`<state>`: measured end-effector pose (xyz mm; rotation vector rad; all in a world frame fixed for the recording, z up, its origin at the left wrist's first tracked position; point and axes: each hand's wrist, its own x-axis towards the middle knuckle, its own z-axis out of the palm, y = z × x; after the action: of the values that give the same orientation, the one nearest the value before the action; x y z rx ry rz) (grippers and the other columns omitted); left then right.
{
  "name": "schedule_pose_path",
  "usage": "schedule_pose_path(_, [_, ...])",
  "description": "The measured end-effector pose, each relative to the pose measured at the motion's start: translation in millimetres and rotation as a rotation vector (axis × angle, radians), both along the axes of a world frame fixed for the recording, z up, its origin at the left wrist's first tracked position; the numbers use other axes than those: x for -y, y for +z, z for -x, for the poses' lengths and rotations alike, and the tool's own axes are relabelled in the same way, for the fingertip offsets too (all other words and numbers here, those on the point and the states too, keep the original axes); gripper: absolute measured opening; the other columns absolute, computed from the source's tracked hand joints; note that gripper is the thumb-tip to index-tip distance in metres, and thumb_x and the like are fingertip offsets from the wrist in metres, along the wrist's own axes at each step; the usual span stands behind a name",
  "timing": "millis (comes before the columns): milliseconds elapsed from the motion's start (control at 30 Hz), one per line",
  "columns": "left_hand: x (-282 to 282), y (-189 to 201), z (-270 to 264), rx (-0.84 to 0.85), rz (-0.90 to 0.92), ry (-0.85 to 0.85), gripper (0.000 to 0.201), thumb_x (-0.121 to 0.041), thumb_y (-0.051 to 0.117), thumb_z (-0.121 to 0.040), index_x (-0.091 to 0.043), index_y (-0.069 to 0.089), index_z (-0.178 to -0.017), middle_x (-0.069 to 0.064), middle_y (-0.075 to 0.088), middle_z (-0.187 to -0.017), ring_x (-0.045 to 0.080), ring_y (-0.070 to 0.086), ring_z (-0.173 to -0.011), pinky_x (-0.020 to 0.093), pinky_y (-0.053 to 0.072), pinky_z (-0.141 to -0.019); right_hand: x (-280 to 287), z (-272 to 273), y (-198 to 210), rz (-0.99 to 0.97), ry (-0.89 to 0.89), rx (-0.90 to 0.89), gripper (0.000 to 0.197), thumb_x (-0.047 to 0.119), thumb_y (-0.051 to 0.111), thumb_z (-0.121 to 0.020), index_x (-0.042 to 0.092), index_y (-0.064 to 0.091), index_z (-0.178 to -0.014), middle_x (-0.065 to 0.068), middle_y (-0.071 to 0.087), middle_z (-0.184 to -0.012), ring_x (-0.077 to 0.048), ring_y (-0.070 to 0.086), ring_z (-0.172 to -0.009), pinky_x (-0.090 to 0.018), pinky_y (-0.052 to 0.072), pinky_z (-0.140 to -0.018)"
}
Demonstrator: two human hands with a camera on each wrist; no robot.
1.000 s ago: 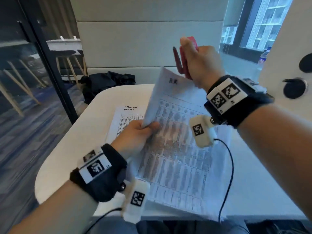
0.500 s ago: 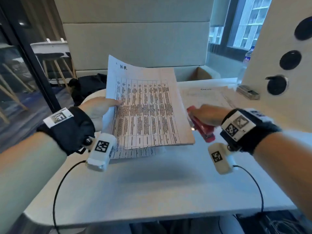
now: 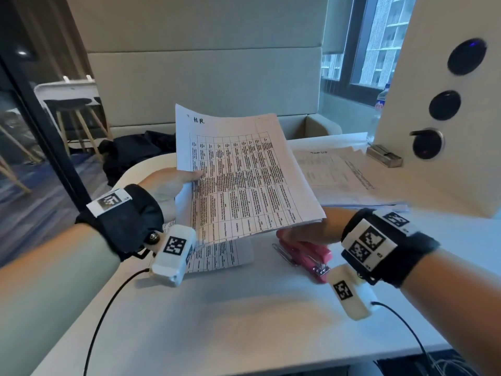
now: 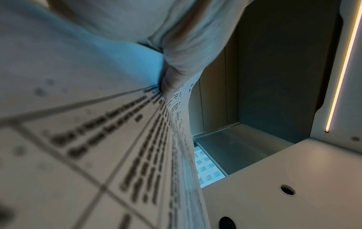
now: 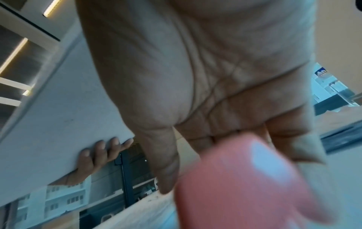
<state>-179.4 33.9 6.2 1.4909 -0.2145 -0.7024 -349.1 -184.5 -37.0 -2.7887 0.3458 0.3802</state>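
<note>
1. I see my two hands, and each one is on one thing.
2. My left hand [image 3: 168, 185] holds one bundle of papers [image 3: 244, 180]. My thumb presses on top. My four fingers [image 5: 103, 147] curl under the edge, so the bundle is pinched tight.
3. The bundle is up in the air over the table [image 3: 244, 321]. It is tilted, with the far end higher. It has more than one sheet, but I cannot count them. The top sheet has one big grid of small print and the letters "H.R." at the top.
4. My right hand [image 3: 309, 232] is low, under the near right corner of the bundle. It lies on one pink stapler [image 3: 311, 253], which sits on the table. My thumb is straight beside it. I cannot tell if my fingers wrap round it or only rest on it.
5. One printed sheet [image 3: 217, 257] lies flat on the table, under the bundle and just beside my left wrist.
6. One pile of papers [image 3: 347, 180] lies on the far right of the table. Its edges fan out, and I cannot count the sheets.
7. One small metal box [image 3: 385, 156] sits just past that pile, next to the white panel [image 3: 423, 77]. The panel has three round black spots [image 3: 466, 57].
8. One black bag [image 3: 130, 156] lies behind the table. One bottle [image 3: 381, 101] peeks out beside the panel.
</note>
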Motion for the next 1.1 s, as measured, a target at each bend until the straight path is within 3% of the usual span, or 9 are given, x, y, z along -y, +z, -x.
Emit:
schedule_pose_path(133, [1.0, 3.9, -5.5, 0.026, 0.042, 0.067, 0.031, -0.013, 0.045, -0.100, -0.015, 0.056, -0.129, 0.011, 0.064, -0.123, 0.027, 0.065, -0.093, 0.043, 0.056, -0.080, -7.9, 12.1, 35.7, -0.086, -0.067, 0.016, 0.058, 0.062, 0.067, -0.076, 0.032, 0.056, -0.124, 0.013, 0.061, -0.117, -0.012, 0.056, -0.110, -0.033, 0.040, -0.102])
schedule_pose_path(200, [2.6, 7.7, -6.1, 0.017, 0.064, 0.099, 0.030, -0.016, 0.045, -0.101, -0.015, 0.055, -0.129, 0.010, 0.064, -0.120, 0.026, 0.066, -0.089, 0.043, 0.057, -0.077, -16.5, 17.3, 53.3, -0.297, -0.069, 0.042, 0.065, 0.065, 0.069, -0.064, 0.031, 0.060, -0.118, 0.008, 0.068, -0.111, -0.013, 0.062, -0.099, -0.032, 0.048, -0.090])
schedule_pose_path(267, [6.7, 10.0, -7.0, 0.006, 0.090, 0.131, 0.030, -0.017, 0.045, -0.101, -0.014, 0.054, -0.129, 0.011, 0.065, -0.118, 0.027, 0.066, -0.087, 0.043, 0.056, -0.077, -22.8, 17.5, 60.3, -0.701, -0.142, 0.149, 0.063, 0.058, 0.068, -0.064, 0.018, 0.063, -0.112, -0.006, 0.071, -0.094, -0.017, 0.064, -0.075, -0.029, 0.050, -0.065])
schedule_pose_path(367, [15.4, 12.2, -5.1, 0.005, 0.115, 0.154, 0.029, -0.017, 0.044, -0.102, -0.013, 0.054, -0.128, 0.011, 0.067, -0.118, 0.027, 0.068, -0.089, 0.042, 0.055, -0.073, -25.8, 13.1, 59.4, -1.087, -0.372, 0.361, 0.046, 0.040, 0.060, -0.089, 0.002, 0.059, -0.115, -0.009, 0.062, -0.067, -0.013, 0.048, -0.049, -0.022, 0.038, -0.046])
schedule_pose_path(467, [24.5, 10.6, 0.0, 0.022, 0.123, 0.159, 0.022, -0.020, 0.047, -0.101, -0.012, 0.060, -0.116, 0.009, 0.074, -0.094, 0.025, 0.073, -0.074, 0.036, 0.058, -0.060, -26.1, 7.2, 55.6, -1.246, -0.547, 0.513, 0.023, 0.016, 0.045, -0.101, 0.002, 0.057, -0.116, -0.003, 0.052, -0.058, -0.008, 0.041, -0.043, -0.016, 0.033, -0.039])
schedule_pose_path(567, [29.2, 7.3, 4.4, 0.063, 0.075, 0.135, 0.024, -0.034, 0.052, -0.097, -0.014, 0.061, -0.107, 0.011, 0.072, -0.096, 0.028, 0.072, -0.074, 0.042, 0.059, -0.068, -17.5, -0.5, 56.1, -1.343, -0.662, 0.595, 0.015, 0.011, 0.041, -0.102, 0.006, 0.052, -0.111, -0.002, 0.048, -0.055, -0.005, 0.038, -0.040, -0.012, 0.030, -0.033])
schedule_pose_path(667, [24.8, 7.0, 7.3, 0.111, -0.025, 0.069, 0.028, -0.039, 0.048, -0.098, -0.013, 0.054, -0.105, 0.015, 0.070, -0.087, 0.031, 0.071, -0.063, 0.036, 0.057, -0.051, 2.5, -9.4, 53.0, -1.386, -0.752, 0.618, 0.016, 0.008, 0.034, -0.103, 0.011, 0.048, -0.095, -0.001, 0.042, -0.060, -0.005, 0.033, -0.045, -0.011, 0.028, -0.032])
schedule_pose_path(767, [14.8, 4.7, 7.5, 0.139, -0.089, 0.049, 0.033, -0.039, 0.047, -0.098, -0.010, 0.053, -0.112, 0.020, 0.072, -0.092, 0.032, 0.069, -0.064, 0.036, 0.057, -0.053, 29.5, -19.1, 41.2, -1.421, -0.846, 0.613, 0.023, 0.005, 0.029, -0.103, 0.012, 0.042, -0.086, -0.002, 0.040, -0.064, -0.007, 0.029, -0.051, -0.011, 0.026, -0.030])
schedule_pose_path(1100, [-16.6, -6.3, 6.0, 0.300, -0.406, -0.062, 0.030, -0.030, 0.051, -0.098, -0.005, 0.056, -0.113, 0.024, 0.070, -0.096, 0.035, 0.066, -0.073, 0.043, 0.056, -0.067, 80.2, -29.4, -4.4, -1.395, -1.079, 0.618, 0.016, 0.004, 0.028, -0.103, 0.007, 0.040, -0.114, -0.007, 0.047, -0.070, -0.008, 0.039, -0.048, -0.014, 0.033, -0.028])
